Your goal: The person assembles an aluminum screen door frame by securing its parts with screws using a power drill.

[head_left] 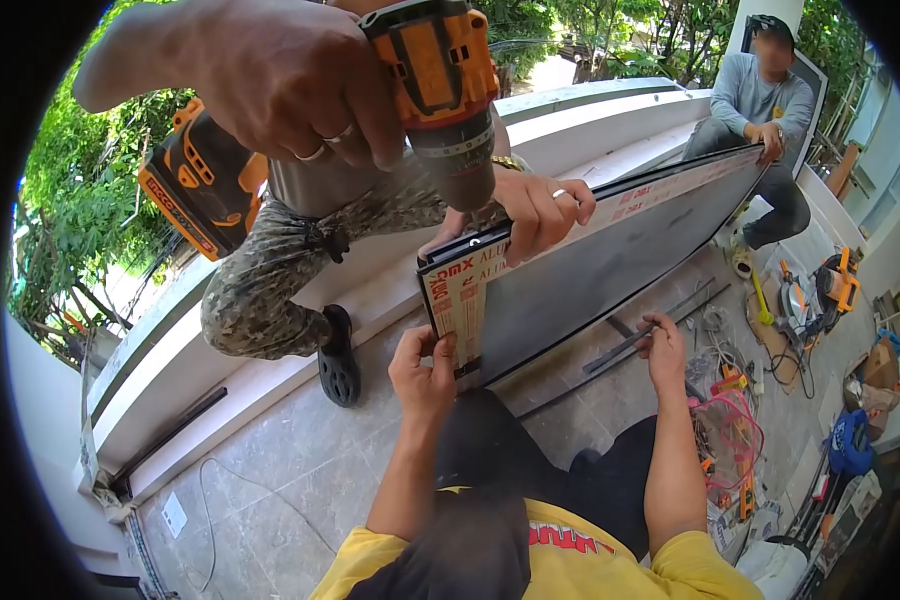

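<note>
A dark-framed panel point(590, 260) with printed protective tape stands on its long edge, slanting away to the upper right. My left hand point(425, 375) is closed on its near end, low on the taped edge. To the right of the panel's near part, my right hand point(663, 352) is raised with thumb and fingers pinched; what is between them, if anything, is too small to tell. A co-worker in camouflage trousers grips an orange and black drill point(445, 90) above the near corner and rests the other hand point(540, 210) on the panel's top edge.
Another person point(765, 110) sits at the far end, hands on the panel. Dark metal strips point(655, 325) lie on the tiled floor. Power tools point(820, 290), cables and bags are at the right. A low stepped wall point(200, 400) curves along the left and back.
</note>
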`<state>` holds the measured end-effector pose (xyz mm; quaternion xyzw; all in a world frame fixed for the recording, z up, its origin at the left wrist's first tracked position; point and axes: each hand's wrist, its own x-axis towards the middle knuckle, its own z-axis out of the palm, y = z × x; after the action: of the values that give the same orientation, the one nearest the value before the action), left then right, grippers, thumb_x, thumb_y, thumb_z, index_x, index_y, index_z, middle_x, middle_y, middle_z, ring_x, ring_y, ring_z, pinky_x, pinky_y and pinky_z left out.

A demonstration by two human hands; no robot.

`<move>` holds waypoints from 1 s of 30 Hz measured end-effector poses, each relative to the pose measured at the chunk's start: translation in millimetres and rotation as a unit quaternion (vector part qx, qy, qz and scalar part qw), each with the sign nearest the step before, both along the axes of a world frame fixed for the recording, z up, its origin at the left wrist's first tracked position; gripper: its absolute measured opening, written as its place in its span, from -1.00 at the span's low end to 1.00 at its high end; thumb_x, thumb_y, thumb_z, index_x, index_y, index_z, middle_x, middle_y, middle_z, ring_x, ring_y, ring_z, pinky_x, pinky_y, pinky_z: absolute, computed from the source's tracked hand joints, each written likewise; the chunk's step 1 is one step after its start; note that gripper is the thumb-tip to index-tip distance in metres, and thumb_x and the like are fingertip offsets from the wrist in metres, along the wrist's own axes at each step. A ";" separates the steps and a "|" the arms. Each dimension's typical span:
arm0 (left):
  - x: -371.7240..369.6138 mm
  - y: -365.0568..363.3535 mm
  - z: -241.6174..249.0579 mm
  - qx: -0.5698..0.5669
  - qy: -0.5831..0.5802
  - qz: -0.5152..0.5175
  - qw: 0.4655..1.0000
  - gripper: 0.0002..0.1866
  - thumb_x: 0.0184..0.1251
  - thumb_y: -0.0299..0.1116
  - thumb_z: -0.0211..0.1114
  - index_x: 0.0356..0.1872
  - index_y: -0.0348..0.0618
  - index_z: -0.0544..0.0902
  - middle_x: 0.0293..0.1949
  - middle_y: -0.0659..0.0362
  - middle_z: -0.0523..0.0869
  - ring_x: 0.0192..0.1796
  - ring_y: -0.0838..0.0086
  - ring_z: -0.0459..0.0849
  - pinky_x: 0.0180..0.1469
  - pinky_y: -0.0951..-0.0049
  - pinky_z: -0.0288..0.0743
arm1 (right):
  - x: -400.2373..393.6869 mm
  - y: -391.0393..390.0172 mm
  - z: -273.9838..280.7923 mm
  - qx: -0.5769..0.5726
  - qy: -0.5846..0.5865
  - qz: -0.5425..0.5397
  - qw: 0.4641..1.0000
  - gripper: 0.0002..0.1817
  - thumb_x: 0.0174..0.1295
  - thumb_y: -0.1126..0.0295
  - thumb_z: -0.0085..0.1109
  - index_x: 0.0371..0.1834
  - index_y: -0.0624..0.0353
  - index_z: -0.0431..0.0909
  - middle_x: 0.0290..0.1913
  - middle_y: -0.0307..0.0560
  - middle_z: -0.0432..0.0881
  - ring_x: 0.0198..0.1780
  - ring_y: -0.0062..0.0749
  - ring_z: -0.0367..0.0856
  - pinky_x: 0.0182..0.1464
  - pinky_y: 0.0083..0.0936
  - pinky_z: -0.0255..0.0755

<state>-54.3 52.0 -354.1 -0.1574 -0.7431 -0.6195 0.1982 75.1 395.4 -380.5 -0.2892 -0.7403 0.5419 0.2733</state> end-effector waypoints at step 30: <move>-1.2 0.6 0.2 0.004 0.006 -0.009 1.000 -0.94 0.41 -0.53 0.24 -0.21 -0.33 0.57 -0.37 0.20 0.67 -0.30 0.60 0.57 -0.17 0.57 0.46 | -5.8 -10.7 -4.4 0.111 -0.039 -0.038 0.992 -0.68 0.32 0.34 -0.08 -0.02 0.10 0.65 -0.37 0.14 0.70 -0.27 -0.07 0.73 -0.15 -0.27 0.54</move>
<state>-55.5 52.6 -353.9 -0.1669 -0.7379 -0.6235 0.1972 69.3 384.7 -384.9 -0.3057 -0.7944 0.4344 0.2947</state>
